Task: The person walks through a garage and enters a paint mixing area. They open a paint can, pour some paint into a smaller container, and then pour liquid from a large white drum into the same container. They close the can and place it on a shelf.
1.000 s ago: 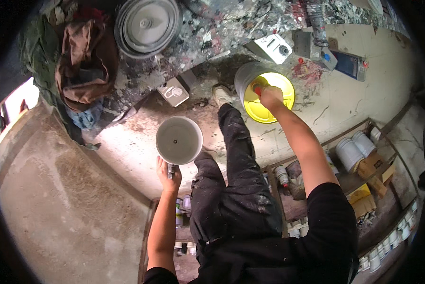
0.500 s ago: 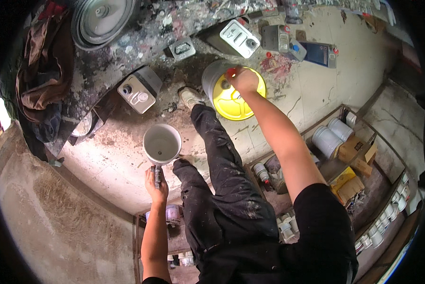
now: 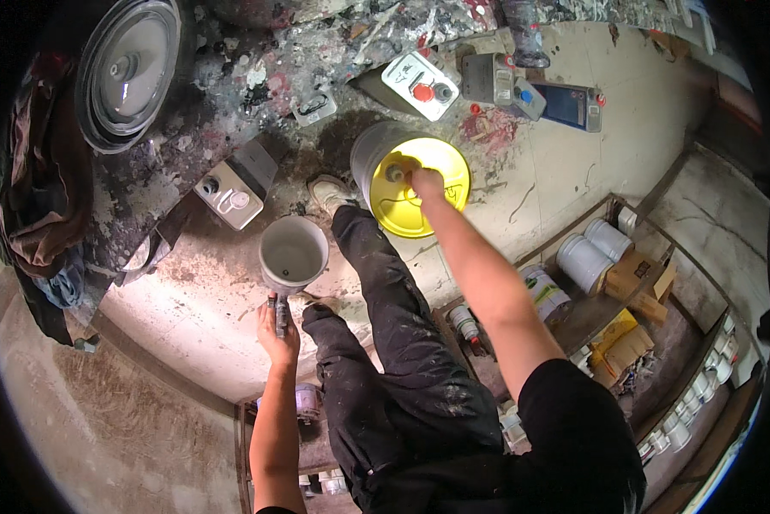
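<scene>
Left hand clasps grey cup by its handle. Right hand over yellow-lidded drum, cup's two o'clock; I can't tell its grip.

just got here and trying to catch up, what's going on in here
A person's left hand holds a pale round pot by its handle, open end up. Their right hand is at the yellow top of a drum, close to its round spout; its exact grip is hard to tell. A red cap lies on a white-topped can near the drum.
</scene>
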